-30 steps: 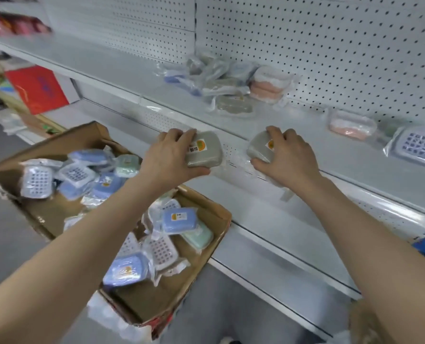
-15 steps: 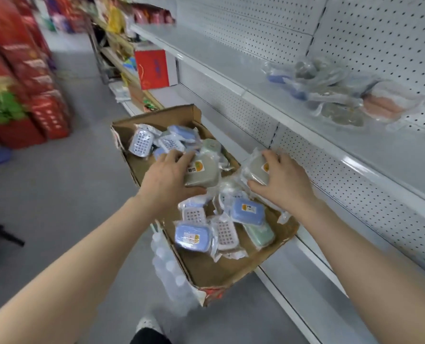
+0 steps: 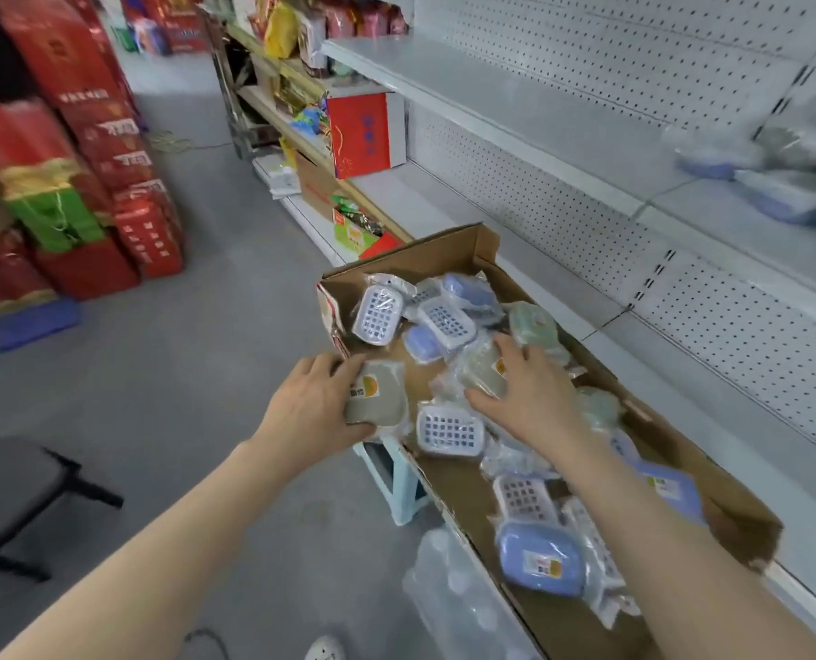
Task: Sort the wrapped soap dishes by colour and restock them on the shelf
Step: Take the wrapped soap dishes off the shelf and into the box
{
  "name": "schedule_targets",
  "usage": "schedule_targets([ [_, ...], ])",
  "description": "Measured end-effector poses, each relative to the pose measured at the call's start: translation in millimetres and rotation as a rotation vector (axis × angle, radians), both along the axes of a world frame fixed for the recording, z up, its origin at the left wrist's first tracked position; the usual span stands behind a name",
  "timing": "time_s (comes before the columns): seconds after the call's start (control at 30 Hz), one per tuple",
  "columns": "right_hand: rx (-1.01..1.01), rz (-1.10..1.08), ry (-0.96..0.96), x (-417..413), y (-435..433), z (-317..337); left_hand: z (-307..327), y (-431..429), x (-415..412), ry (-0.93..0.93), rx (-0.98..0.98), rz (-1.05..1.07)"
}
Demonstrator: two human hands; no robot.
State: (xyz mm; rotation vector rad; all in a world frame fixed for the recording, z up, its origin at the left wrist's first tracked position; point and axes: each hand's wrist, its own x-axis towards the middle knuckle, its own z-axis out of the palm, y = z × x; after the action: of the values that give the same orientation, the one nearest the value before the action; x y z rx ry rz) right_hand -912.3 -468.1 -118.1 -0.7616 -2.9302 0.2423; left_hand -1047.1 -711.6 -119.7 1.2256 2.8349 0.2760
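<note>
The left hand point(image 3: 318, 407) held a grey soap dish point(image 3: 380, 397) in a closed grip: the thumb lay under its near end and the fingers curled over its far edge, beside an orange sticker on the lid. That dish sat at the near left corner of the cardboard box point(image 3: 399, 266), partly over the rim.

The right hand point(image 3: 527, 397) reached further into the box and lay on a second grey soap dish point(image 3: 477, 369) in clear wrap. Its fingers curved over the top of the dish and the thumb pressed against the near side, so the grip was wrapped round the dish rather than spread flat. Whether the dish was lifted off the pile under it could not be told.

Round both hands the box held loose wrapped dishes: a white lattice dish point(image 3: 449, 428) just below the right thumb, another white lattice one point(image 3: 377, 316) at the far left, a green dish point(image 3: 532, 326) past the right fingertips, and a blue dish point(image 3: 539, 562) near the right forearm. The box rested on a pale stool point(image 3: 392, 473).

On the white shelf point(image 3: 539, 102) to the right, a blurred heap of wrapped dishes point(image 3: 768, 169) lay well apart from the hands. Red cartons point(image 3: 87, 135) stood stacked across the aisle.
</note>
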Motion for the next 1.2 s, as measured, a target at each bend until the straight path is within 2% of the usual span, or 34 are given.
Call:
schedule_targets([
  [0.23,-0.111,-0.128,-0.101,-56.1,-8.3,-42.9,-33.4,20.7,-93.5,-0.092,-0.086,-0.160],
  [0.43,-0.076,-0.267,-0.117,-91.2,34.3,-62.3,-69.1,79.4,-145.6,-0.108,-0.147,-0.368],
  [0.7,-0.027,-0.354,-0.102,-166.3,94.0,-94.9,-128.4,161.0,-182.2,-0.121,-0.262,-0.579],
  [0.9,-0.032,-0.333,-0.177,-180.6,107.2,-124.0,-173.7,186.3,-195.7,-0.167,-0.282,-0.652],
  [1.03,-0.014,-0.321,-0.182,-176.3,101.3,-128.7,-172.3,189.1,-208.5,-0.187,-0.242,-0.689],
  [1.2,-0.001,-0.353,-0.131,-160.1,77.0,-103.9,-133.2,193.0,-222.2,-0.150,-0.122,-0.714],
])
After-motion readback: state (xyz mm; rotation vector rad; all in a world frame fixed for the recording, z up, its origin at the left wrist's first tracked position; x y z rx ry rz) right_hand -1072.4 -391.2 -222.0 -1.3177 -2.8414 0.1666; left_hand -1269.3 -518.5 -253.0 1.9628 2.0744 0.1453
